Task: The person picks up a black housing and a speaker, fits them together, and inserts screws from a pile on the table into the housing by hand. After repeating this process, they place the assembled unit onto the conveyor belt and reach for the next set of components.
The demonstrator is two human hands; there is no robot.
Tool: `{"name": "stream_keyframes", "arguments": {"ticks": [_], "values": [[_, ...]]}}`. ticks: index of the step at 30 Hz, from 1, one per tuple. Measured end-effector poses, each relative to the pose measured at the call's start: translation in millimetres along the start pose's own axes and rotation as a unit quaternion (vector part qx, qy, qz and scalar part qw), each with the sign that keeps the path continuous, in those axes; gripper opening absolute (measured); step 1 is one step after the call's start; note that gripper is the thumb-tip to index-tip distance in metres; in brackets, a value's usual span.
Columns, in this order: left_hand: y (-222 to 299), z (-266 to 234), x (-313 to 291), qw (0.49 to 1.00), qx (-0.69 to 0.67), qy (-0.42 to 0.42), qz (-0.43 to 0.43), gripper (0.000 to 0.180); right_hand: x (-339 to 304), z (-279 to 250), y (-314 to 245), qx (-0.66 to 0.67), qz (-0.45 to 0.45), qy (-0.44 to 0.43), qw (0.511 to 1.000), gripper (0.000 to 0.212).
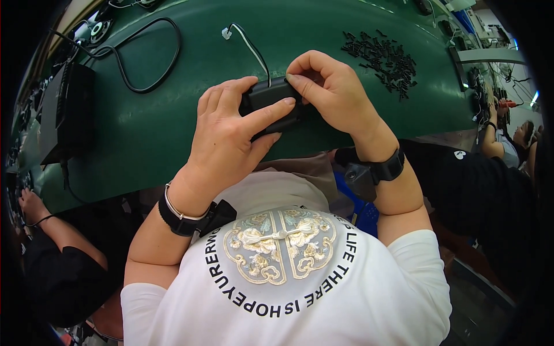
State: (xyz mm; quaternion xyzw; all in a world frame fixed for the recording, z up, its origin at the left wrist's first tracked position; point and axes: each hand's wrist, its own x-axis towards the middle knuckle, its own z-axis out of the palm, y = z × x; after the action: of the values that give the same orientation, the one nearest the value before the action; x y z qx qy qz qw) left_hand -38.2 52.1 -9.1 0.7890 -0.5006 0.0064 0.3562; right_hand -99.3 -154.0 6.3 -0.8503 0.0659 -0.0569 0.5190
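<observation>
A black plastic case (276, 92) with rounded corners is held just over the near side of the table. A black-and-white cable (253, 47) rises from its far edge and ends in a small white plug (226, 34). My left hand (231, 118) grips the case from the left, its fingers on the far edge, thumb and a finger across the near side. At the case's right end, my right hand (329, 86) is closed in a pinch against the far right corner. Whatever sits between those fingertips is too small or hidden to make out.
Loose black screws (384, 60) lie in a pile beyond my right hand. On the left stand a black power adapter-like box (68, 112) and a looped black cable (173, 57), all on the green table (144, 124). Other people sit at both sides, one person's hand (32, 206) at far left.
</observation>
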Motion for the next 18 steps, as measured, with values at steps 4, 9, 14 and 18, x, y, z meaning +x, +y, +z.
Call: {"name": "stream_keyframes", "arguments": {"ticks": [4,9,14,18], "values": [[0,-1,-1,1.000,0.001,-0.004,0.000,0.055,5,-6,-5,0.001,0.025,-0.045,0.999,0.011],[4,-1,1,1.000,0.003,-0.016,-0.007,0.058,17,-13,0,0.102,0.105,-0.101,0.984,0.015],[3,0,2,1.000,0.004,-0.022,-0.013,0.059,6,-22,12,0.092,0.059,-0.088,0.990,0.016],[1,0,0,1.000,0.009,-0.018,-0.012,0.060,-18,-59,38,-0.221,-0.011,0.179,0.959,0.017]]}}
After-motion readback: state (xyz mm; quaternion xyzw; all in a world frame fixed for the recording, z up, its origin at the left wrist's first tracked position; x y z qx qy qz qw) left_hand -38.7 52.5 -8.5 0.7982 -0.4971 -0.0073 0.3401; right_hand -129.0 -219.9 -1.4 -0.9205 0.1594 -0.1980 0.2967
